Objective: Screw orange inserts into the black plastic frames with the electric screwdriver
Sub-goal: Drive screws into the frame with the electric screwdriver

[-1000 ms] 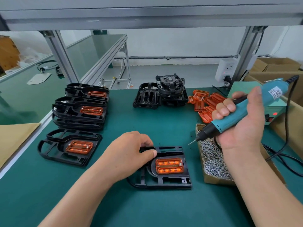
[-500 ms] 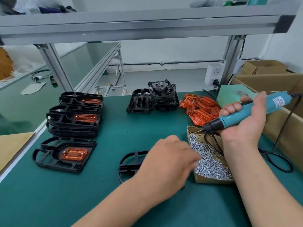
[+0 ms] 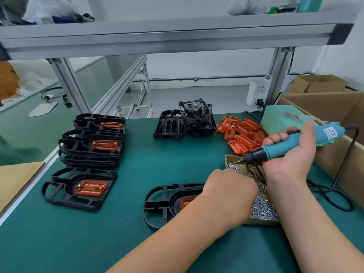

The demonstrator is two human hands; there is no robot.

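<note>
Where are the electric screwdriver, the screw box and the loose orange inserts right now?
electric screwdriver (image 3: 275, 149): head view, teal barrel just ahead of the fingers.
screw box (image 3: 229, 160): head view, far-left cardboard rim.
loose orange inserts (image 3: 244, 134): head view, middle of the pile.

Factory assy station, as I see it: green bench mat (image 3: 177, 160), alu-profile frame (image 3: 157, 36), stacked black frames (image 3: 90, 144), screw box (image 3: 229, 160), cartons (image 3: 319, 85).

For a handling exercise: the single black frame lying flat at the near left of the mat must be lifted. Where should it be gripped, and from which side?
On the single frame, probably take the rounded loop end, coming from the left: its thin bar has an open gap for fingers, and the stack of frames crowds the far side.
</note>
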